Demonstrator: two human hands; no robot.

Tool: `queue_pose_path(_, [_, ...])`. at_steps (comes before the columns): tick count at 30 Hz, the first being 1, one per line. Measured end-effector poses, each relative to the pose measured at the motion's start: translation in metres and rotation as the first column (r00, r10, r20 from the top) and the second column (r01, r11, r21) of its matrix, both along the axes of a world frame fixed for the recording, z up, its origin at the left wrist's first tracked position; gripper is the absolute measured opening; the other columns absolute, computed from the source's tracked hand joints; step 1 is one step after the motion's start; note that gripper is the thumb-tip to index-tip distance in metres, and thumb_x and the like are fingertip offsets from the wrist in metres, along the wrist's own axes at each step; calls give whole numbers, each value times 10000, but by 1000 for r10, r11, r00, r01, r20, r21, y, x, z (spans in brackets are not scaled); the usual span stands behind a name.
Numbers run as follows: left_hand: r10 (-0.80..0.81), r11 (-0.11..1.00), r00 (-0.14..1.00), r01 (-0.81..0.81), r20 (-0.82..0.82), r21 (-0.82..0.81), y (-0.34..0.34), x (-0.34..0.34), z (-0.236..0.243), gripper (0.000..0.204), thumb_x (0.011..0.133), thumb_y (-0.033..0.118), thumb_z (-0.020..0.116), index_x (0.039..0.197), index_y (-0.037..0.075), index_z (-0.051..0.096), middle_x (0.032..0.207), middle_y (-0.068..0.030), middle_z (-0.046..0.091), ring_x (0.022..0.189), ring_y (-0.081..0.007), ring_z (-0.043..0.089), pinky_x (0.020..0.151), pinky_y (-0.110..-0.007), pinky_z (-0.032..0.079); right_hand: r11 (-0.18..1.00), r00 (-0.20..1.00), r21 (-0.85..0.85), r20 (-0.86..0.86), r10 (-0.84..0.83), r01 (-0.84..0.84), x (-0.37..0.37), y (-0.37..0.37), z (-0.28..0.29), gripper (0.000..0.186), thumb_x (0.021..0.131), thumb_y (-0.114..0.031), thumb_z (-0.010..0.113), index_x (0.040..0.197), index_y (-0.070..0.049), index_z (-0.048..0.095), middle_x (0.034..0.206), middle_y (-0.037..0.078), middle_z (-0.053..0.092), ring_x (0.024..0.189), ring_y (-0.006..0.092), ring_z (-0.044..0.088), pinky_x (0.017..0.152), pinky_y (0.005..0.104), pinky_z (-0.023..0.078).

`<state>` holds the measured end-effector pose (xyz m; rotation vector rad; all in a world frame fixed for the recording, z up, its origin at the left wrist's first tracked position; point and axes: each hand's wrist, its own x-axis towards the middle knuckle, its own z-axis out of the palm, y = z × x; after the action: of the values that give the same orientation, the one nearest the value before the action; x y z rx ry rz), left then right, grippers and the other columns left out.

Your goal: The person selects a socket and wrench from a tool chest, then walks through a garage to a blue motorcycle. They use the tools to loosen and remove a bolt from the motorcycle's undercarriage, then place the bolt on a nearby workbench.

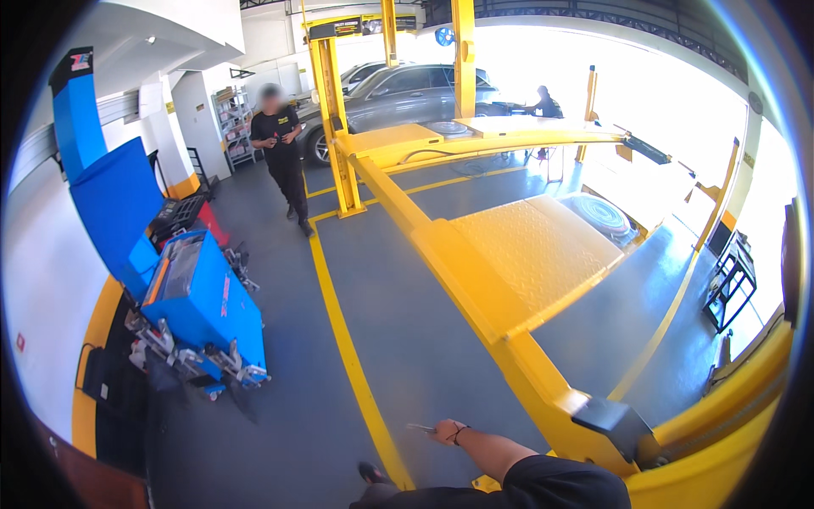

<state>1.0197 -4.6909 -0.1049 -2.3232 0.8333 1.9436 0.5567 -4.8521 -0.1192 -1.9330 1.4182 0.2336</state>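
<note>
Left of frame: a blue cart is parked near the white wall, outside the yellow floor line – presumably to be kept out of the way. Lower centre: a thin metal tool is held by one end in the right hand, curled closed around it, likely so its length can point leftward; exact kind can't be made out. Left hand isn't shown, grip can't be told. Centre to right: the yellow lift is stretched diagonally, black cover seated on its lower-right corner – probably as a guard
</note>
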Motion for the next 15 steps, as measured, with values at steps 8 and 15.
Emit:
queue_pose_path(8, [182,983,981,-181,-67,11,-190,95,-16,485,719,280,813,1101,31,647,846,-67,673,754,-175,644,678,-319,517,869,905,352,-370,-212,348,2,-150,-72,725,855,-717,440,1160,-99,666,1070,159,675,1100,314,614,926,400,467])
queue_pose_path(15, [183,983,967,-183,-175,16,-360,182,-84,455,729,242,809,1091,25,639,846,-66,668,768,-180,646,682,-334,522,705,755,346,-509,-414,620,32,-317,-42,723,804,-713,535,1120,-78,676,1062,166,671,1111,294,613,926,383,470])
